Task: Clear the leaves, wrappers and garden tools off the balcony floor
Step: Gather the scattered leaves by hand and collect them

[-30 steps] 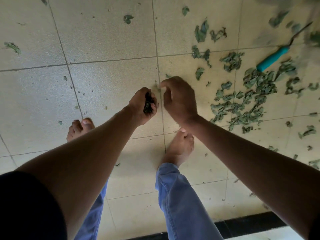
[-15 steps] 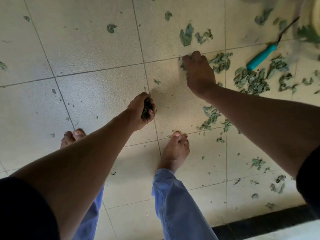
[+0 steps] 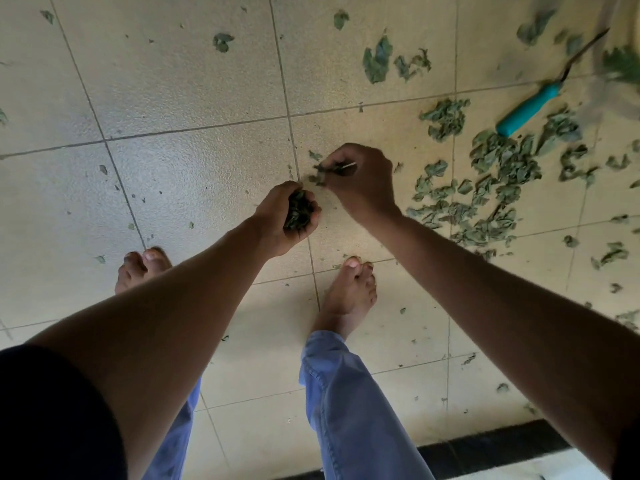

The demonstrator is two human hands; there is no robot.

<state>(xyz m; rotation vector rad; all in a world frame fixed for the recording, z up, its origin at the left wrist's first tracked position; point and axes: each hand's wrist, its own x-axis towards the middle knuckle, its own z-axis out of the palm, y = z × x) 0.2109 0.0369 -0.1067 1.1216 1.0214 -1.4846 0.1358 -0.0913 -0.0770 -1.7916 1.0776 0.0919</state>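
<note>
Your left hand (image 3: 289,216) stays cupped round its wad of leaves (image 3: 298,211), your right hand (image 3: 356,178) has come back beside it pinching fresh scraps (image 3: 320,171), so the load grows; beyond, the main leaf scatter (image 3: 485,188) and teal-handled tool (image 3: 528,109) remain.

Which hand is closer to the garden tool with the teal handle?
Right. The right hand is beside the leaf pile below the teal-handled garden tool; the left hand, gripping leaves, sits farther away.
</note>
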